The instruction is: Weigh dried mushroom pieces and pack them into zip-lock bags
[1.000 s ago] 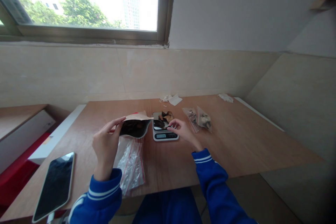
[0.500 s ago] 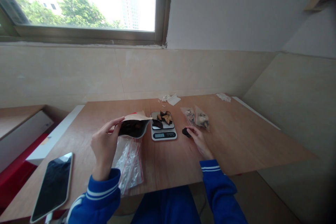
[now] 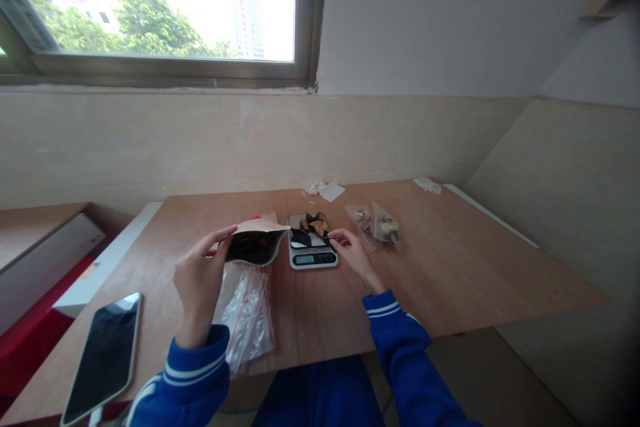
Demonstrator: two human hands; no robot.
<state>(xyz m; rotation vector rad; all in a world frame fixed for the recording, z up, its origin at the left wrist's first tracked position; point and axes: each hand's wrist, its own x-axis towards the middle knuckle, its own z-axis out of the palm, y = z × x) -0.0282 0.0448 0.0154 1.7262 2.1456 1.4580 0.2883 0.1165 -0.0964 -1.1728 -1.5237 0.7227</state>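
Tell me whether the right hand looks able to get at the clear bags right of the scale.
Probably yes: the right hand is close to the clear bags, and nothing visible stands between them. It seems to be pinching a dark piece at the scale, though.

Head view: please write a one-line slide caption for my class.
Left hand holds an open pouch, with the right hand at a digital scale bearing brown and dark pieces.

Curled brown pieces (image 3: 318,227) atop white scale (image 3: 314,259)
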